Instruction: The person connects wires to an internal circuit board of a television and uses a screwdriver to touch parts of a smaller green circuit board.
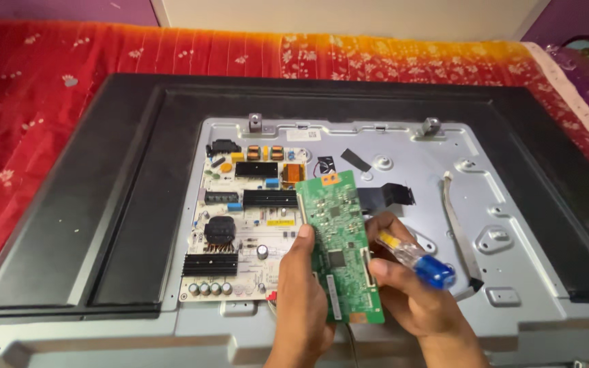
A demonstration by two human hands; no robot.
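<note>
Both hands grip: left hand holds green board upright; right hand steadies it, clasping screwdriver. Power board lies left.

Small circuit board: green laminate, matt, with dull dark chips. Screwdriver: handle of clear glossy plastic, yellow inside, with a translucent blue plastic end. Back panel: pressed sheet metal, silver-grey, satin sheen. Frame: black plastic, matt and smooth. Power board: pale laminate carrying black ribbed metal heat sinks. Bedspread: red and orange printed cloth, soft weave.
</note>
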